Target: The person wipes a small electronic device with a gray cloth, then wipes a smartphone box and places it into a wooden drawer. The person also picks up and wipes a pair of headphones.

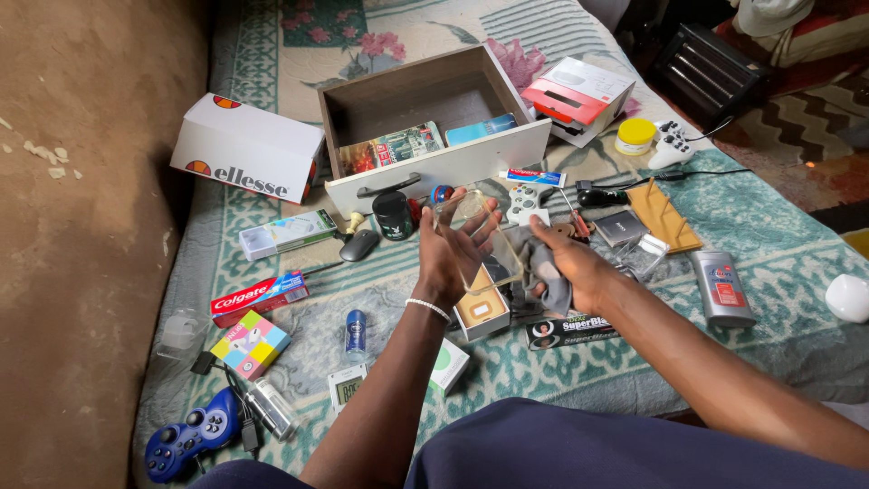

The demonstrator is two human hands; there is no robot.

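My left hand point(450, 252) is raised over the bed and grips a clear, see-through phone case point(477, 237) by its edges, tilted upright. My right hand point(570, 267) holds a grey cloth point(546, 272) pressed against the lower right side of the case. Under the hands lie a small open box with a tan insert point(482, 311) and a dark flat packet point(572, 331).
A pulled-out wooden drawer point(434, 122) with cards inside lies on the patterned bedspread point(769, 299). Around it lie a white shoebox point(244, 149), toothpaste box point(259, 298), blue gamepad point(190, 435), white gamepad point(672, 145), mouse point(359, 244), grey deodorant stick point(721, 288) and red-and-white box point(579, 95).
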